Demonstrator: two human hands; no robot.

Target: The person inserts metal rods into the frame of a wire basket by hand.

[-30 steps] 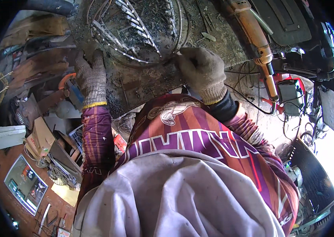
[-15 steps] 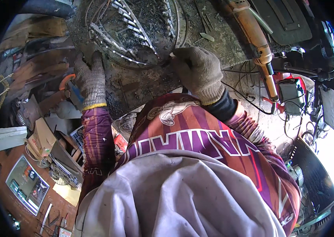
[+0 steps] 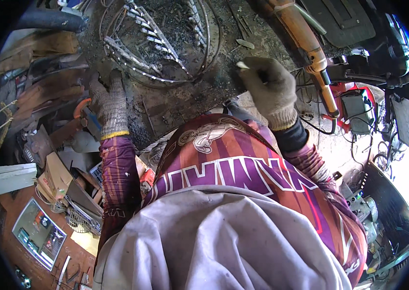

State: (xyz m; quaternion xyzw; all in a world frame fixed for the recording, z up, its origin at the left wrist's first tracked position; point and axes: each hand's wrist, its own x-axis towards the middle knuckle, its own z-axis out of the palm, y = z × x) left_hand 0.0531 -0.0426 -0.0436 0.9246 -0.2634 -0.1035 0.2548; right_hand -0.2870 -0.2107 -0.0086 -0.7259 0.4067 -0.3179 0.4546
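My right hand (image 3: 273,94), in a grey knit glove, is raised at the right of the workbench. Its fingers are closed in a pinch, and a small white chalk-like piece (image 3: 241,65) sticks out at their tips. Near the bench's left front edge rests my gloved left hand (image 3: 111,107), thumb and fingers apart, nothing visible in it. Beyond both hands lies a round metal frame (image 3: 153,79) of bent rod. Rows of short pale metal pieces (image 3: 152,33) run along straight rods inside its curve. My right hand is clear of the frame.
Dark grit covers the workbench (image 3: 161,108). An orange-brown power tool (image 3: 311,50) lies at the right, with cables below it. A flat pointed metal piece (image 3: 245,44) lies beyond my right hand. Wood pieces (image 3: 45,94) and a tool with an orange curved part (image 3: 81,107) crowd the left.
My right hand has moved right, away from the round frame's rim, with the white piece still in its fingertips. My left hand stays by the bench edge. The view has shifted slightly.
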